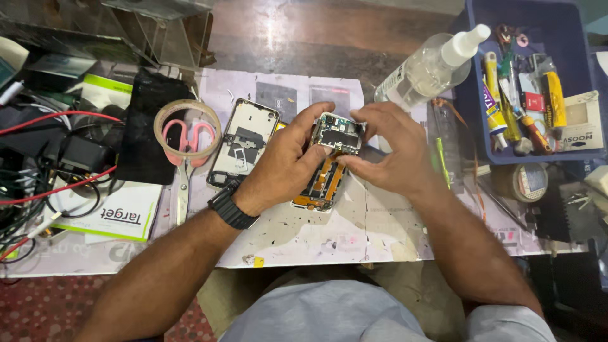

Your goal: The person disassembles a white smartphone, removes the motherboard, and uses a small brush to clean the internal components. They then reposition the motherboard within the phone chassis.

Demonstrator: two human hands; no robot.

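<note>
Both forearms rise from the bottom of the frame and meet at centre. The left hand (pixel 288 161) is curled, fingers bent inward, wrist turned. The right hand (pixel 389 152) is arched, fingertips pinched toward the left.

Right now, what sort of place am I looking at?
Most likely a phone repair bench: both hands hold an opened phone with its circuit board bare, a spare phone frame lies beside it, and a blue tray holds glue tubes and tools.

Opened phone (pixel 329 161) mid-bench between both hands, left hand (pixel 285 161) and right hand (pixel 392 149); back cover (pixel 244 142) just left, scissors (pixel 185 158) inside tape roll (pixel 187 128) further left, spray bottle (pixel 430 63) behind, tool bin (pixel 468 101) right.
</note>
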